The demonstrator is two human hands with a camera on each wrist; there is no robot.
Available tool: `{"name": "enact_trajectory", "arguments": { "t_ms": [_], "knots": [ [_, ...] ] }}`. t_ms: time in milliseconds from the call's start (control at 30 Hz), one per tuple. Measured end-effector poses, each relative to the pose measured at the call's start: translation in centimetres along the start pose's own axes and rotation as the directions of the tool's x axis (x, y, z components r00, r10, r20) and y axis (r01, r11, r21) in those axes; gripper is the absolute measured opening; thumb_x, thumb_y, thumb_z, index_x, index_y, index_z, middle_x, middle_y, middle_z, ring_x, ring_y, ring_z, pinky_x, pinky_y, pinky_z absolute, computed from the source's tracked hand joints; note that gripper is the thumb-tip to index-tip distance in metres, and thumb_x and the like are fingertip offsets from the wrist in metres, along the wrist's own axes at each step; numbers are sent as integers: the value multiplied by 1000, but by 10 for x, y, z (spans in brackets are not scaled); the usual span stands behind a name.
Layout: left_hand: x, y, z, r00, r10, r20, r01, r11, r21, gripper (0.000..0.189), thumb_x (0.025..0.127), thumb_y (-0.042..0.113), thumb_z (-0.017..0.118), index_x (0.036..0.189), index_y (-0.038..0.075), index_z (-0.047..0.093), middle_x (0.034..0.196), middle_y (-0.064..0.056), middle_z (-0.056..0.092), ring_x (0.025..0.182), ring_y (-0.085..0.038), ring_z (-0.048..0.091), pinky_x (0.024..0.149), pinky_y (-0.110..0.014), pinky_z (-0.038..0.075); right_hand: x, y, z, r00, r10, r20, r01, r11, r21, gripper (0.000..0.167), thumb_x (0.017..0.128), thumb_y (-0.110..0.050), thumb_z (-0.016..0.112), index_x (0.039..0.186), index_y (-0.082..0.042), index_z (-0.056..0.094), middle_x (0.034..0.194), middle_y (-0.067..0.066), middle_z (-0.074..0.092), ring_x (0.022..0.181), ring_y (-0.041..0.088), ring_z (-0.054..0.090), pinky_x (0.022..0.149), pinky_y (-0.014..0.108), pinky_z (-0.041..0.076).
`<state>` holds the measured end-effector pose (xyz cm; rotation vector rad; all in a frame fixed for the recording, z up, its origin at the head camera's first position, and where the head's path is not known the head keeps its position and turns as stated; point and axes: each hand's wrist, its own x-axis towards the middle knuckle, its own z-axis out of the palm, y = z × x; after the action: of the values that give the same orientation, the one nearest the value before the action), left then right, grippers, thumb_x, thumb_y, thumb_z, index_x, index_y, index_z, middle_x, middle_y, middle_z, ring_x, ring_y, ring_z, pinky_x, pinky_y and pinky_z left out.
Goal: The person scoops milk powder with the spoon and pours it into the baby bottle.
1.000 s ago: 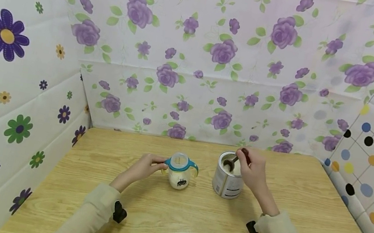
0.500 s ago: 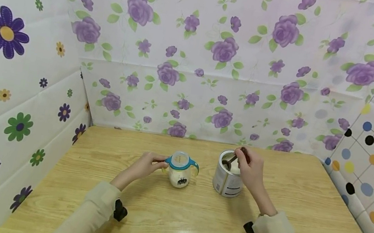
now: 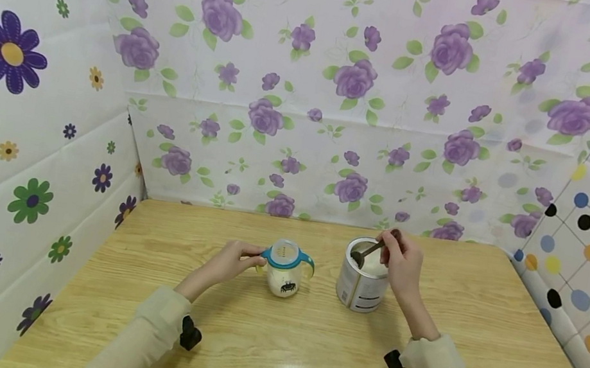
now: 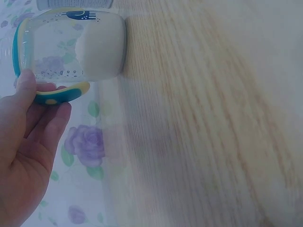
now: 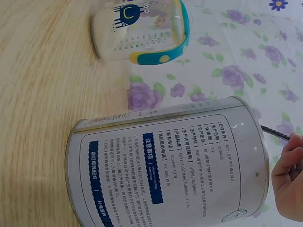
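Note:
A clear baby bottle (image 3: 282, 278) with a blue collar and two handles stands upright on the table, whitish powder or liquid in its lower part. My left hand (image 3: 225, 263) pinches its left handle (image 4: 61, 94) between thumb and fingers. To the right stands an open milk powder can (image 3: 360, 289), its printed label facing the right wrist view. My right hand (image 3: 402, 264) holds a dark brown spoon (image 3: 372, 249) by the handle over the can's mouth. The spoon's bowl tilts down inside the rim, close over the pale powder (image 3: 376, 265).
The wooden table (image 3: 244, 345) runs back to a flowered cloth wall (image 3: 298, 165). Patterned cloths also close off the left and right sides. Black camera straps (image 3: 190, 333) sit at both wrists.
The spoon lifts slightly and lies at a flatter tilt in the can's mouth, its handle swinging up as my right fingers shift. My left hand and the bottle stay put.

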<state>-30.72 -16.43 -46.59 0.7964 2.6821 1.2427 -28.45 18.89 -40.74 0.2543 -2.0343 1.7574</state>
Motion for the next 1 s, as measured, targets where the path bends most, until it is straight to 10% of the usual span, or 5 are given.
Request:
{"name": "enact_trajectory", "arguments": {
  "t_ms": [567,1000],
  "knots": [
    [-1,1,0,1000,7,0,-7,1000,-1,36,96,18,59,130,6,62,128,-15,63,104,-24,69,90,-36,57,16,16,-20,956,283,-84,-237,906,350,35,103,-15,46,74,-10,64,56,-5,52,44,4,47,41,12,38],
    [0,-1,1,1000,13,-5,-13,1000,4,37,96,21,60,130,7,62,129,-15,63,101,-22,70,88,-34,58,21,8,-26,918,396,-16,-317,759,569,40,105,-14,41,74,-7,64,58,-3,52,47,6,46,43,13,40]
  ]
}}
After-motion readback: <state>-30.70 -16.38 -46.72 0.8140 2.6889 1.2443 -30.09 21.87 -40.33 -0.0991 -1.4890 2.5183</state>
